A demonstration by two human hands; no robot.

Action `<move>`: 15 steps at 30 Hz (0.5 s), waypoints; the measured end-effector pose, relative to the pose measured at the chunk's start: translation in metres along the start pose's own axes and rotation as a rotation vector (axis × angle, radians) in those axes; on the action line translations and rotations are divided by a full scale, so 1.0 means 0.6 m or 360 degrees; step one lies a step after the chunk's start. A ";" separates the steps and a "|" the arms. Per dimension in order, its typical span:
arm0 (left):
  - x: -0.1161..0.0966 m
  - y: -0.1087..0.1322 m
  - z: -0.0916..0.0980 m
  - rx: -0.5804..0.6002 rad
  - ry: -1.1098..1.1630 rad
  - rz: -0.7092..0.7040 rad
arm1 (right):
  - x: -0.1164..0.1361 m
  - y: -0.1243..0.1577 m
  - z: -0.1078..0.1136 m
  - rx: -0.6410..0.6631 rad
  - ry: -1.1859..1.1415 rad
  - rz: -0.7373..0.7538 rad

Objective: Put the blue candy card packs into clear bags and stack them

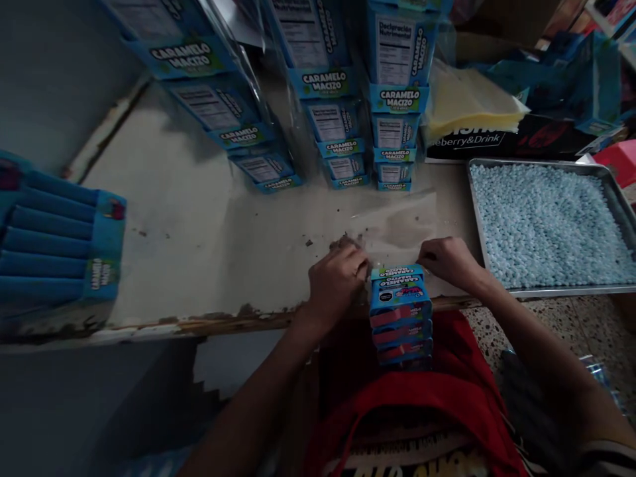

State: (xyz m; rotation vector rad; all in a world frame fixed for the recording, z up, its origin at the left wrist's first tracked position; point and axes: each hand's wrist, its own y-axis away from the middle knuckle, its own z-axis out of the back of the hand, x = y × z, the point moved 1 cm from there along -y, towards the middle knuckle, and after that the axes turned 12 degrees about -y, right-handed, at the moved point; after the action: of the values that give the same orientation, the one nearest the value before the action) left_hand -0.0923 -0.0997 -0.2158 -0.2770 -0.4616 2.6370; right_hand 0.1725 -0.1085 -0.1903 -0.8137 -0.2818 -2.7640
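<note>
A stack of small blue candy boxes (401,311) marked "Caramelo Macizo" extends from the table's front edge toward my body. Thin clear plastic, seemingly a bag (397,222), spreads flat on the table just beyond the stack. My left hand (338,278) is closed at the stack's left far corner, fingers pinched on the plastic's edge. On the opposite side, my right hand (451,262) is curled closed, pinching the plastic close to the right far corner. The fingertips of both hands are partly hidden.
Tall bagged stacks of similar boxes (325,83) stand at the back. To the right sits a metal tray (474,199) full of pale blue candies. Yellowish plastic sheets (472,99) rest on a black carton (477,140). At far left lies a blue display box (106,245).
</note>
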 end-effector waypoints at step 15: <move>-0.085 0.082 0.130 -0.0841 0.0158 0.0240 | 0.174 0.153 0.014 -0.1160 0.0123 0.0272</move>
State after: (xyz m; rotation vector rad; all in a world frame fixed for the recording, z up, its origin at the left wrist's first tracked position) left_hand -0.0875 -0.1862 -0.1555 -0.6235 -1.1403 2.5810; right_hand 0.1181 -0.2126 -0.1151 -0.8156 0.8147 -2.7107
